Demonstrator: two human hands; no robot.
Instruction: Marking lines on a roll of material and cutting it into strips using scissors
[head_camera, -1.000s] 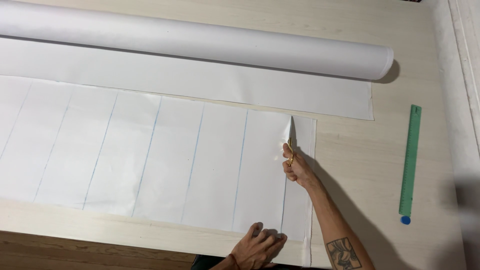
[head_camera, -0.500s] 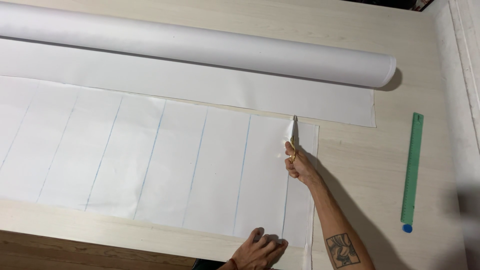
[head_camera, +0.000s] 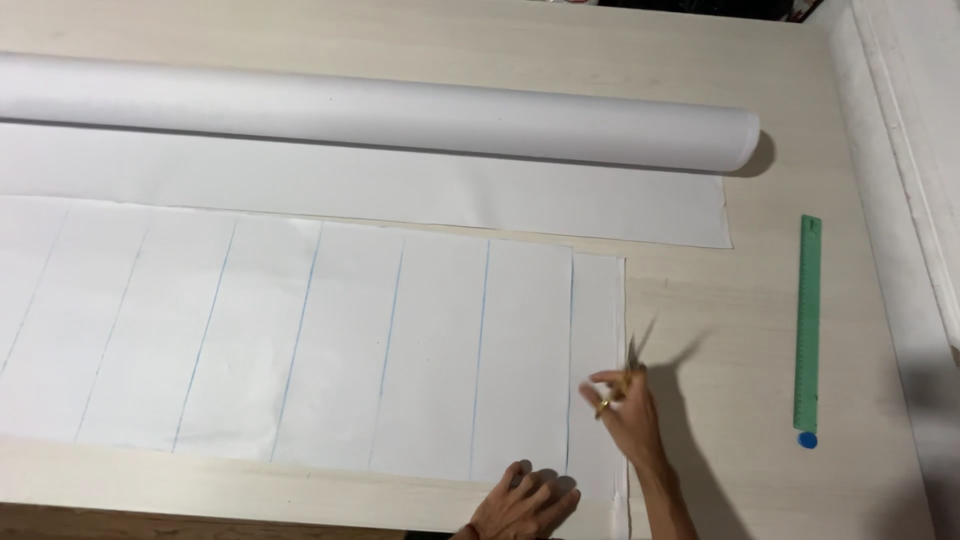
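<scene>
Two hands are at work at the near right corner of the flat white fabric sheet ruled with thin blue lines (head_camera: 330, 340). The right hand (head_camera: 625, 410) is closed around a pair of gold-handled scissors (head_camera: 630, 370), blades blurred and pointing up and away, just off the sheet's right edge. The left hand (head_camera: 525, 500) lies flat, fingers spread, pressing on the sheet's near edge right beside the last blue line. Beyond the sheet, a second plain white layer (head_camera: 400, 190) runs out from a long white fabric roll (head_camera: 380, 115) lying across the far side. Well to the right of the sheet, a long green ruler (head_camera: 808, 320) lies on the pale wooden table (head_camera: 740, 300), a small blue cap (head_camera: 807, 439) at its near end.
</scene>
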